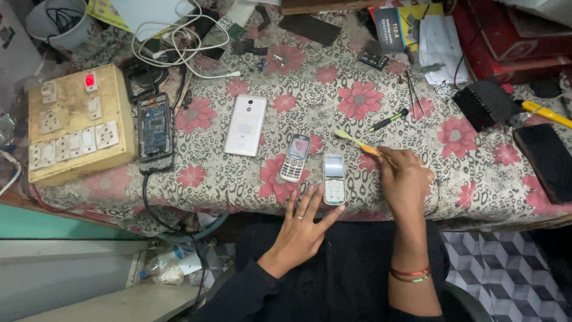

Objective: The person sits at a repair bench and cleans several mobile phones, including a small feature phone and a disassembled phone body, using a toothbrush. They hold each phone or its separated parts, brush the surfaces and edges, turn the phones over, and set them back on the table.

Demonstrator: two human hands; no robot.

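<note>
At the near edge of the desk [238,185], over its flowered cloth, the left hand [304,223] lies flat with fingers spread, gripping nothing; its fingertips rest against the bottom end of a small white keypad phone [334,179], likely to keep it from sliding. The right hand [406,179] is closed around the orange handle of a toothbrush [357,142], whose pale bristled head hangs just above and to the right of that phone's top, angled as though for brushing it.

Just left of the white phone lies a second keypad phone [295,158], silver, tilted a little. Further left a pale smartphone [245,125] lies back up, and beyond it an opened phone [155,131] with its circuit board bared, a cable running from its lower end over the edge. That makes four phones, two of them keypad models.

Toward the left edge sits one yellowed switchboard [77,122] with its indicator lit red. Behind the brush lie a green-handled screwdriver [387,121] and a pair of tweezers [415,93], close enough to grab. White cables [179,42] coil at the far side; red boxes [512,36] stack in the far right corner.
</note>
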